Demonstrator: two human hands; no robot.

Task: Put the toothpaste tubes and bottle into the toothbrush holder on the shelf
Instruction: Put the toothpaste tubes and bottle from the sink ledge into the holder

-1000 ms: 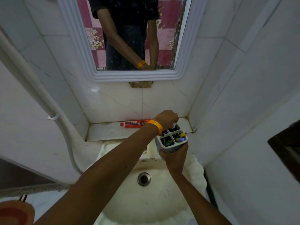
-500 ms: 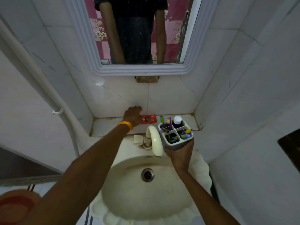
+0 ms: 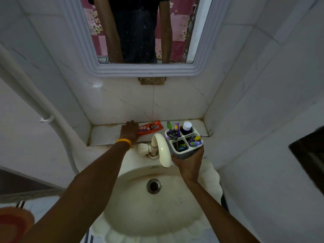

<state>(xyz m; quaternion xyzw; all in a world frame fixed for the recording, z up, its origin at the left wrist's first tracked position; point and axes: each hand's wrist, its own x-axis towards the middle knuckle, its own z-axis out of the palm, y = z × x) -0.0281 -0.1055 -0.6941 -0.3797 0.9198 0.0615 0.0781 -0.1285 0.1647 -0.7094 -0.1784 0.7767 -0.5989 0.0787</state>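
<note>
A red toothpaste tube (image 3: 152,128) lies flat on the tiled shelf (image 3: 105,135) behind the basin. My left hand (image 3: 130,131) rests on the tube's left end, fingers curled over it. My right hand (image 3: 188,160) grips the white four-compartment toothbrush holder (image 3: 198,146) from below, held above the basin's right rim near the shelf. A dark bottle with a white cap (image 3: 186,127) stands in the holder's back compartment. Toothbrushes (image 3: 175,128) and small coloured items fill the other compartments.
A cream tap (image 3: 162,148) curves over the basin (image 3: 154,216) between my hands. A mirror (image 3: 140,32) hangs above the shelf. A white pipe (image 3: 35,102) runs down the left wall. Tiled walls close in on both sides.
My left hand left the holder after the bottle went in, crossed left to the shelf and settled on the toothpaste tube. The holder has stayed in my right hand.
</note>
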